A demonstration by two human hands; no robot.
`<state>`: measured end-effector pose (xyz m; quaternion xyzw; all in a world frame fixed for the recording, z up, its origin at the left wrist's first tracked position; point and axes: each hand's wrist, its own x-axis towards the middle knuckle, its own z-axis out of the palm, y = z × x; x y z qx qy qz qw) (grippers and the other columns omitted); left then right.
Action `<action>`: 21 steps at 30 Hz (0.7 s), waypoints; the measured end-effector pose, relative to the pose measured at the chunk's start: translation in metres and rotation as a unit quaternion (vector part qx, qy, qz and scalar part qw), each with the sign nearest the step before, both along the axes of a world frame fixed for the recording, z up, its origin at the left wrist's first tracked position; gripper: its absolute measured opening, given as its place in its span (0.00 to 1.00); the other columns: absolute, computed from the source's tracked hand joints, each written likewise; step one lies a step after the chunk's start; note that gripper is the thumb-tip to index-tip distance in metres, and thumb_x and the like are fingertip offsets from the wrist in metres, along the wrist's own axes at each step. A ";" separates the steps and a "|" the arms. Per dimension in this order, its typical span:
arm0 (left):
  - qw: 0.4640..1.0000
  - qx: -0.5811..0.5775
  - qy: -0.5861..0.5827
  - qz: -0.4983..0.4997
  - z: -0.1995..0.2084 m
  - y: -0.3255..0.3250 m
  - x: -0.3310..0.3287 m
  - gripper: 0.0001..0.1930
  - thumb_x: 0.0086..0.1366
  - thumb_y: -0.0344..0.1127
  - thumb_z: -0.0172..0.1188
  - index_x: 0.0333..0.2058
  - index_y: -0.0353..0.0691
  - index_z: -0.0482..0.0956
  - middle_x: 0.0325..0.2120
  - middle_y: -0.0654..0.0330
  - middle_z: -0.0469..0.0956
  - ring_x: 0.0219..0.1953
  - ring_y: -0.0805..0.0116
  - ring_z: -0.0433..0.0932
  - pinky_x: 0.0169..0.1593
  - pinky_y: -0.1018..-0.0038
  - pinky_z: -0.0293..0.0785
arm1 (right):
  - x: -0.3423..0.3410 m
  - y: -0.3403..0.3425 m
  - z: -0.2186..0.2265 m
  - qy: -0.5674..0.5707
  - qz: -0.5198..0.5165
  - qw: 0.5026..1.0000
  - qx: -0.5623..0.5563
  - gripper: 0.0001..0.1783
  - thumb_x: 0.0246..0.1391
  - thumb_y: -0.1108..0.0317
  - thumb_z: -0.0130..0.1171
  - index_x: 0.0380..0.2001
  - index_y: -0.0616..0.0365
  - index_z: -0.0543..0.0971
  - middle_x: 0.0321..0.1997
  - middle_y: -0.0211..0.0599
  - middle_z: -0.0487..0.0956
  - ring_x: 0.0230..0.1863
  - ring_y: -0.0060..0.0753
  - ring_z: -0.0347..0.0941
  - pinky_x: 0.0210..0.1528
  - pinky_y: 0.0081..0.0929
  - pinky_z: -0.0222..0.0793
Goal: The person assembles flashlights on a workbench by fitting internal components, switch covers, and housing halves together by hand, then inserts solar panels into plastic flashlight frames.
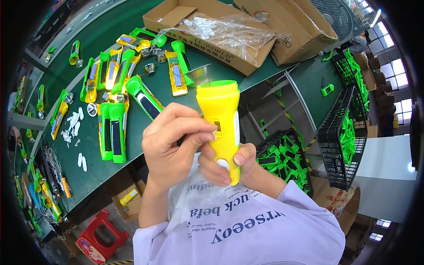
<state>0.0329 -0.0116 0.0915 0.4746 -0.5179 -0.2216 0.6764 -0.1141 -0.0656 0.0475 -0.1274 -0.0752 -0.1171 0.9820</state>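
Yellow flashlight body (pixel 223 106) in curled right hand (pixel 240 161), pinched left hand (pixel 174 134) with pale piece (pixel 215 131) at its opening (pixel 217 125)

This is a factory workshop, with flashlights put together at the bench. A long green workbench (pixel 95 176) spans the left and far side, strewn with open green-and-yellow flashlight casings (pixel 117 132) (far too many alike for a home repair table), silver reflectors (pixel 92 109) and small white plastic pieces (pixel 73 126). An open cardboard carton (pixel 240 62) with clear plastic wrap inside stands at the far edge. On the right, black plastic crates (pixel 332 150) hold green molded parts (pixel 286 162) in bulk. Farther right are piled brown boxes (pixel 383 86), paned windows (pixel 394 73) and a large fan (pixel 331 14). A red plastic stool (pixel 97 234) stands near left.
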 end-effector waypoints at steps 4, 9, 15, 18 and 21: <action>0.996 -0.031 -0.080 -0.017 0.003 -0.005 0.001 0.09 0.51 0.16 0.65 0.32 0.30 0.79 0.29 0.56 0.75 0.28 0.74 0.75 0.30 0.81 0.72 | -0.001 -0.005 -0.002 -0.017 0.003 1.000 -0.019 0.22 0.41 0.66 0.61 0.40 0.62 0.67 0.18 0.42 0.70 0.15 0.33 0.67 0.18 0.27 0.66; 0.998 -0.023 -0.063 -0.002 0.003 -0.005 -0.002 0.09 0.49 0.16 0.66 0.31 0.30 0.78 0.28 0.56 0.76 0.30 0.72 0.74 0.32 0.80 0.71 | -0.002 -0.004 0.001 0.011 -0.010 0.999 -0.034 0.22 0.40 0.67 0.60 0.39 0.61 0.66 0.17 0.41 0.69 0.15 0.33 0.67 0.18 0.27 0.66; 0.997 -0.010 -0.077 0.011 0.003 -0.004 -0.003 0.08 0.50 0.16 0.65 0.29 0.31 0.78 0.28 0.57 0.74 0.29 0.73 0.73 0.33 0.80 0.70 | -0.005 -0.004 0.006 0.065 -0.029 0.995 -0.071 0.21 0.40 0.68 0.60 0.38 0.61 0.65 0.16 0.39 0.68 0.13 0.31 0.65 0.15 0.25 0.64; 0.992 0.010 -0.124 0.022 0.003 -0.004 -0.004 0.10 0.52 0.19 0.65 0.31 0.32 0.73 0.26 0.61 0.71 0.28 0.76 0.71 0.32 0.82 0.68 | -0.006 -0.003 0.009 0.109 -0.040 0.989 -0.091 0.20 0.41 0.68 0.59 0.37 0.61 0.65 0.16 0.38 0.68 0.12 0.30 0.64 0.15 0.25 0.63; 0.991 0.098 -0.057 0.064 0.000 -0.003 -0.010 0.14 0.49 0.19 0.67 0.30 0.35 0.69 0.21 0.61 0.71 0.22 0.75 0.73 0.25 0.78 0.67 | -0.010 0.001 0.009 0.170 -0.062 0.976 -0.118 0.18 0.42 0.69 0.59 0.36 0.60 0.65 0.16 0.36 0.67 0.11 0.28 0.63 0.15 0.24 0.64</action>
